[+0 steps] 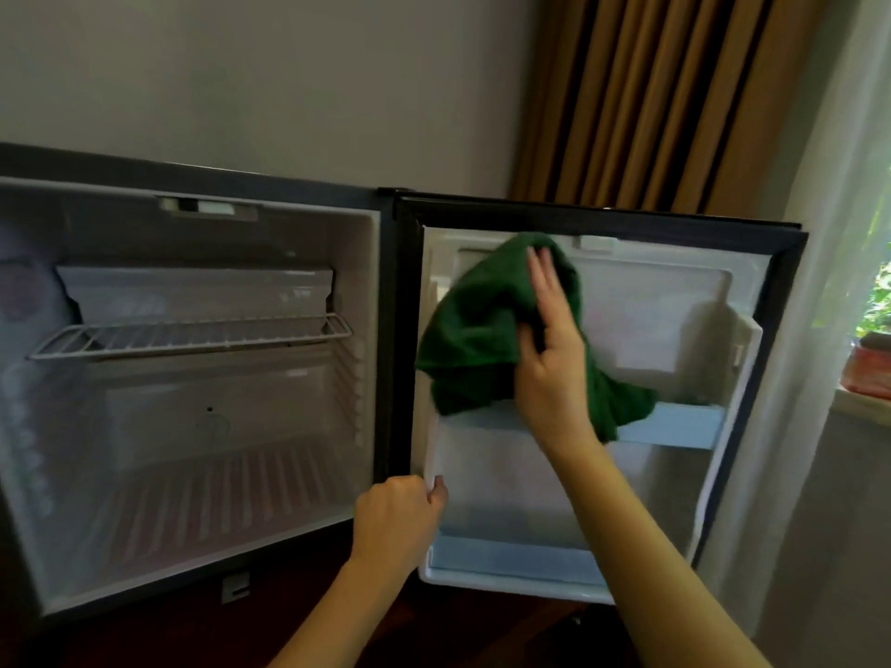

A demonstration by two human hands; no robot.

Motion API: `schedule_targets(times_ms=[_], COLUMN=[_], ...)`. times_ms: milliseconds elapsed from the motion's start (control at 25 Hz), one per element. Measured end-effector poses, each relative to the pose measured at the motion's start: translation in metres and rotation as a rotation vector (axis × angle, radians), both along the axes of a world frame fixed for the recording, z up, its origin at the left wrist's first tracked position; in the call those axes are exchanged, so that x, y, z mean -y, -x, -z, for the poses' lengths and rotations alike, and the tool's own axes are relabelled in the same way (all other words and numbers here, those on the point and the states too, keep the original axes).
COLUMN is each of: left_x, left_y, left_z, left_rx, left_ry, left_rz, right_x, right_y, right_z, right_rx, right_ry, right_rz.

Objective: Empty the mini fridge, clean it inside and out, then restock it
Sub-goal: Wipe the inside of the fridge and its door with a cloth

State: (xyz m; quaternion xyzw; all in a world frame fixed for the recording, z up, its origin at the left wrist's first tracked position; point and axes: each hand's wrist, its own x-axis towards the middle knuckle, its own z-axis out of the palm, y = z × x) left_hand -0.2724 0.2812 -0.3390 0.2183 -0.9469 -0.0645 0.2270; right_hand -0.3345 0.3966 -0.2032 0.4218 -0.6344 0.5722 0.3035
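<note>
The mini fridge (193, 547) stands with its door (675, 301) swung wide to the right. Its white inside holds only a wire shelf (193, 335). My right hand (554, 349) presses a dark green cloth (472, 339) against the upper inner panel of the door, fingers stretched upward and thumb tucked into the cloth. My left hand (400, 523) grips the door's white inner edge near the hinge side, low down, fingers curled round it. The door's two pale blue shelves (675, 426) hold nothing.
A grey wall rises behind the fridge. Brown striped curtains (651, 89) hang at the upper right, with a sheer white curtain (829, 233) beside them. A window sill with a red object (868, 373) lies at the far right. Dark wooden floor runs under the fridge.
</note>
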Motion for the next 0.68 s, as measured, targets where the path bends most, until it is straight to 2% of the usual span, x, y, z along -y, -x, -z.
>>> schedule_targets(times_ms=[40, 120, 200, 280, 400, 560, 680], left_x=[0.000, 0.003, 0.006, 0.010, 0.012, 0.008, 0.005], left_y=[-0.001, -0.003, -0.002, -0.004, -0.004, -0.001, -0.005], left_z=[-0.001, 0.000, 0.004, 0.007, 0.005, -0.001, -0.002], left_rx=[-0.030, -0.116, -0.020, -0.012, 0.028, 0.070, 0.020], left_ry=[-0.017, -0.048, -0.077, -0.115, -0.082, -0.257, -0.236], left_rz=[0.013, 0.035, 0.042, 0.054, 0.120, 0.062, 0.038], right_x=[0.021, 0.058, 0.082, 0.090, 0.082, 0.061, 0.040], right_y=[-0.010, -0.024, -0.029, -0.032, -0.038, -0.039, -0.041], right_z=[0.004, 0.017, 0.025, 0.027, 0.028, 0.023, 0.020], right_rx=[0.003, -0.012, -0.068, -0.070, -0.035, 0.003, -0.036], right_ry=[-0.107, -0.249, -0.232, -0.193, -0.288, -0.490, -0.381], right_rz=[-0.042, 0.114, 0.368, 0.486, 0.527, 0.581, 0.480])
